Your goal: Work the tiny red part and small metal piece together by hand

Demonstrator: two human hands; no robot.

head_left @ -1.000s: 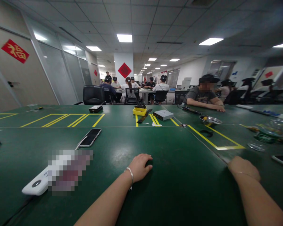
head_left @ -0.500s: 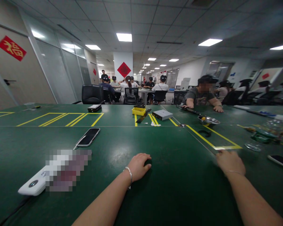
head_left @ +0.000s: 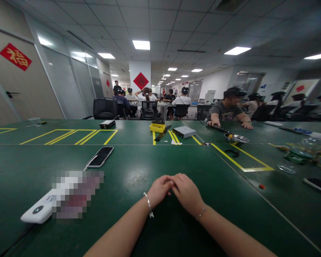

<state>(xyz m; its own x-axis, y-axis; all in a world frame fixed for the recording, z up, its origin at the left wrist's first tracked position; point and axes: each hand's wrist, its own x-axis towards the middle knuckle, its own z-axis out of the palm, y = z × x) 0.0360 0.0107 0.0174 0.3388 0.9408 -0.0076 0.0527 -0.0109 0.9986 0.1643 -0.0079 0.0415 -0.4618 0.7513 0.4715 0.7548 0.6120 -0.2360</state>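
My left hand (head_left: 158, 191) and my right hand (head_left: 188, 194) meet over the green table (head_left: 216, 228), in front of me. Their fingertips touch and partly overlap. The fingers of both are curled inward, and whatever may be between them is hidden. A bracelet circles each wrist. To the right of my right hand, a small red piece (head_left: 261, 186) lies on the table near a seam, touched by neither hand.
To the left lie a phone (head_left: 101, 157) and a white device (head_left: 39, 210) with a cable. Farther back are a yellow tray (head_left: 157, 128), a grey box (head_left: 184, 132) and a metal bowl (head_left: 239, 138). Right of me stands a plastic bottle (head_left: 299, 157). A person (head_left: 226, 110) sits across the table.
My right hand has moved left from the right side of the table to meet my left hand. The small red piece now shows near where the right hand was. My left hand has barely moved.
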